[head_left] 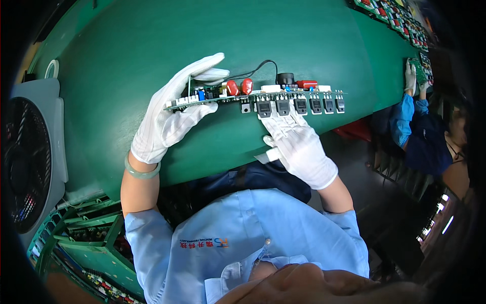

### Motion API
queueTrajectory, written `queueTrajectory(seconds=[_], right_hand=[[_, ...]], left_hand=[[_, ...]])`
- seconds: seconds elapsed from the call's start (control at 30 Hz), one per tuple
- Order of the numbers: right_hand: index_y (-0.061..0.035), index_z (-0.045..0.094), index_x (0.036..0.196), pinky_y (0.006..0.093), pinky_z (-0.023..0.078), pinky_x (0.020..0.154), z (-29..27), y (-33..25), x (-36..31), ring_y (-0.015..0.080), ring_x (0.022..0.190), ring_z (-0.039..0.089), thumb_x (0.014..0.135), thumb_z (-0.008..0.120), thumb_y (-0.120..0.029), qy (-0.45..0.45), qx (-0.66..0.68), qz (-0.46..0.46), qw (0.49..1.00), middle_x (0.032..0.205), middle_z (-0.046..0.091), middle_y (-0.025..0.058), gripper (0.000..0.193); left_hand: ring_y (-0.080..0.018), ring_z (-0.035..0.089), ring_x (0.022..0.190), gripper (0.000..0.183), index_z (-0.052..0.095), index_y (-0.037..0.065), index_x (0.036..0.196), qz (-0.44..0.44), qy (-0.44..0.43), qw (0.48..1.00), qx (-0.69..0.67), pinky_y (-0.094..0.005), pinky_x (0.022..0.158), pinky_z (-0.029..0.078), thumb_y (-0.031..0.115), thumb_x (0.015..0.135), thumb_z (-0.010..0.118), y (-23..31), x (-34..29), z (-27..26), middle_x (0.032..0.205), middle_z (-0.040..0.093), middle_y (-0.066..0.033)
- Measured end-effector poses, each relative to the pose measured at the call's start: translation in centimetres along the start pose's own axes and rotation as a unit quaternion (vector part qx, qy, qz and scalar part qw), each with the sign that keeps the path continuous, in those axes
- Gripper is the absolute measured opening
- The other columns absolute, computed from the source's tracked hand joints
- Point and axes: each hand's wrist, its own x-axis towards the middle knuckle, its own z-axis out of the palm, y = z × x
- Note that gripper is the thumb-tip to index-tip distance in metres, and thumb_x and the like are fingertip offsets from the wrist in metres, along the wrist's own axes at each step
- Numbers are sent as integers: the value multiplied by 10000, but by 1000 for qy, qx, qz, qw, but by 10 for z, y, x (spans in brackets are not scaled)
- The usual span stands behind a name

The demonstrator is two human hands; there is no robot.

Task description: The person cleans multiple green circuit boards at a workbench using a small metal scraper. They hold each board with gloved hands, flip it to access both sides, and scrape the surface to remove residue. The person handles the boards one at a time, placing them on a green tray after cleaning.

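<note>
My left hand [162, 119] grips the circuit board [258, 95] at its nine-o'clock end, long axis nine-to-three; it lies at eleven from my right hand [299, 146], fingers touching black transistors [300, 106] — whether clasping, I can't tell.

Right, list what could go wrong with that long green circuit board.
The long green circuit board might tip should the white-gloved left hand lose its grip at one end. Its flat black components could bend if the white-gloved right hand there presses hard. The thin black looped cable could snag on the nearby left hand.
</note>
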Motion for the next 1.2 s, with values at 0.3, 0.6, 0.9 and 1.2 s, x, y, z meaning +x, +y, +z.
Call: queueTrajectory(seconds=[0.3,0.6,0.9,1.2], right_hand=[[37,567,1269,515,361,1081,-9,16,-23,351,1182,589,884,611,-127,24,-74,51,996,1239,625,200,421],[56,612,1186,411,506,951,-16,23,-40,314,995,687,924,596,-93,245,154,154,945,1127,682,183,302],[21,499,1363,275,526,767,9,7,-85,175,816,677,946,617,-194,309,202,377,849,1034,705,155,483],[-10,583,1174,334,548,704,35,-10,-78,285,838,682,870,717,-133,291,85,328,894,992,665,167,354]], left_hand=[[-227,592,1131,753,398,-64,1414,-9,-13,1000,-21,-327,952,479,312,854,731,2,0,0,1267,596,-203],[-176,591,1020,485,522,-56,1256,57,2,997,43,-302,918,468,151,860,712,-11,-5,-3,1178,604,-144],[-211,611,1030,367,535,2,1076,27,-40,999,12,-352,922,494,-29,781,751,-14,-17,17,1091,614,-133],[-228,620,1014,360,522,12,1010,57,-53,993,88,-359,904,500,0,762,783,-16,-17,17,1031,619,-128]])
